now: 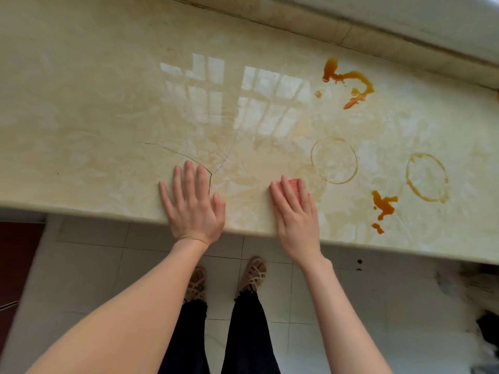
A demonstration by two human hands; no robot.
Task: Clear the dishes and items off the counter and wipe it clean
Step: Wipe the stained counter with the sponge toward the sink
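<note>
Counter [108,103] | left hand [193,209] flat, fingers spread | right hand [294,220] fingers straight, pressing pink sponge [294,186]

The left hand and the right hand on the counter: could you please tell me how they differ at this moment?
The left hand rests on bare counter; the right hand presses a pink sponge. The left hand's fingers are spread; the right hand's lie close together. The left hand sits beside a crack; the right hand, nearer a ring stain. Both lie flat near the front edge.
</note>
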